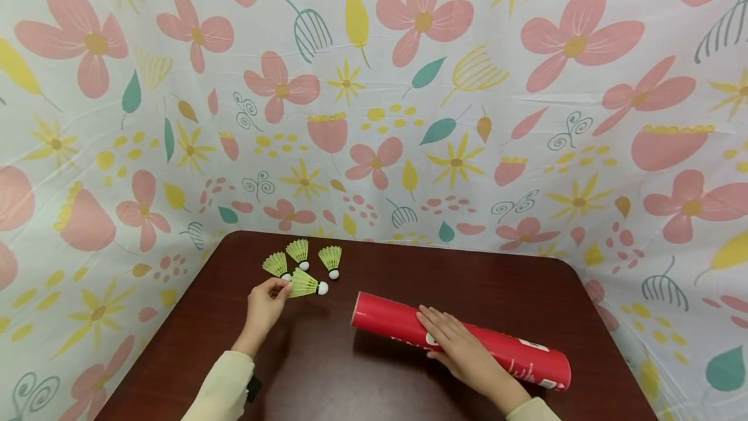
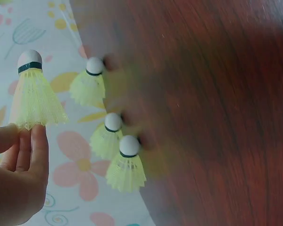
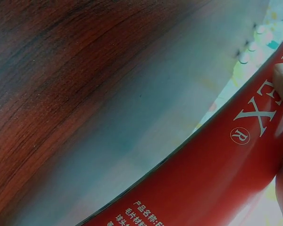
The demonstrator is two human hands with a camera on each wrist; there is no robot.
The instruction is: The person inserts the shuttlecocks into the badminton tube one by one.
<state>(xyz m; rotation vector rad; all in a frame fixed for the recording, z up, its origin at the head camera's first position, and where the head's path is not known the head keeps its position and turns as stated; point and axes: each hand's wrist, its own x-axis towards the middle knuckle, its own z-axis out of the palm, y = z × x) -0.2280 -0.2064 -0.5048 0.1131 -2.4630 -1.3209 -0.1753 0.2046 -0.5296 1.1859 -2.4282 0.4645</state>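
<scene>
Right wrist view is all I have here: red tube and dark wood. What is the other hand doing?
Observer: The left hand pinches the skirt of a yellow-green shuttlecock lying on the table.
Operator: Is that the only one?
Observer: No, three more shuttlecocks sit just beyond it, near the table's far left corner.
Operator: And how does my hand sit on the tube?
Observer: The right hand lies flat across the red tube, fingers fairly straight, about midway along it.
Operator: Is the tube upright?
Observer: No, it lies on its side, its left end facing the shuttlecocks.
</scene>
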